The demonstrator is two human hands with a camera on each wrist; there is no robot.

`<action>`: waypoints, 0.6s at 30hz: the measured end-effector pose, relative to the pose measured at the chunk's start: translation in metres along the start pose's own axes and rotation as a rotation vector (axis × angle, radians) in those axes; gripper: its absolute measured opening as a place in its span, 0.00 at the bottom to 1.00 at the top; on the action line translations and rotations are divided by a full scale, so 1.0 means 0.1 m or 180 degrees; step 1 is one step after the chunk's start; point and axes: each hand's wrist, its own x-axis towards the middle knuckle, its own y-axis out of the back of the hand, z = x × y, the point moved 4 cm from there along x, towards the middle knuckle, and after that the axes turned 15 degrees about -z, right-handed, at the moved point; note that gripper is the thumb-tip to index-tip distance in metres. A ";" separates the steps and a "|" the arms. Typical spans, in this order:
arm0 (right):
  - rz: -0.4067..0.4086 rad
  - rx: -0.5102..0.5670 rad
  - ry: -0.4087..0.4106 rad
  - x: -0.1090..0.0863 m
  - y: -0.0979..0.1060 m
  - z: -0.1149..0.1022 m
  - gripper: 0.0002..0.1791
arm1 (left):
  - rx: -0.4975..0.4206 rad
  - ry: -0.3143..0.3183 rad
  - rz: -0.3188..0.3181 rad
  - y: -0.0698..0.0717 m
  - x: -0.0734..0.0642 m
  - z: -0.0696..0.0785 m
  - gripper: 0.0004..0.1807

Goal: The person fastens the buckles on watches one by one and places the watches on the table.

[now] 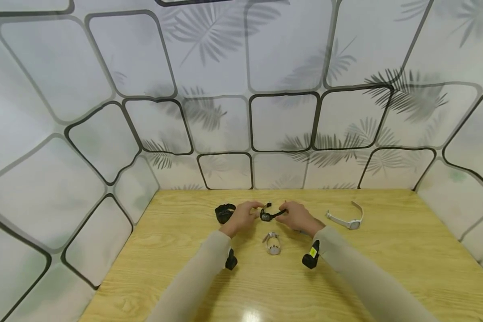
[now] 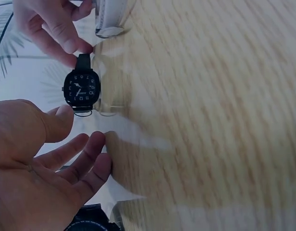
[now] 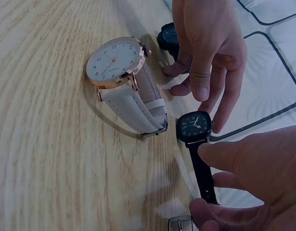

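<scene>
right hand (image 1: pixel 299 216): thumb and fingers pinch the strap (image 3: pixel 201 168) of the black square watch (image 3: pixel 194 126).
left hand (image 1: pixel 243 216): fingers loose about the case, thumb just beside it, one finger seeming to touch its edge; i see no firm hold there.
black square watch's place: between the two hands, over the middle of the wooden table (image 1: pixel 165 268); whether it touches the wood, i can't tell.
slip risk: with the pinch on one strap only, the case could swing or twist, i'd judge, if the left hand fails to steady it.
bump risk: the rose-gold watch (image 3: pixel 114 60) sits near, on the person's side, so a lowered wrist might knock it.
outer watches: a dark watch (image 1: pixel 224 213) beside the left hand, a white watch (image 1: pixel 354 224) off to the right.
dial writing: hour numerals show on the black and rose-gold faces.
brands: tiny dial lettering, too small to read.
</scene>
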 end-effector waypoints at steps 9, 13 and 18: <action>0.0087 -0.0088 0.0157 0.05 -0.03 -0.04 0.21 | 0.0117 -0.0072 0.0006 -0.02 0.06 -0.01 0.19; 0.0161 -0.0102 0.0161 0.06 -0.03 -0.03 0.19 | 0.0235 -0.0131 -0.0029 -0.03 0.10 -0.02 0.21; 0.0193 -0.0109 0.0129 0.09 -0.03 0.00 0.18 | 0.0431 -0.0180 -0.0103 -0.04 0.12 0.00 0.23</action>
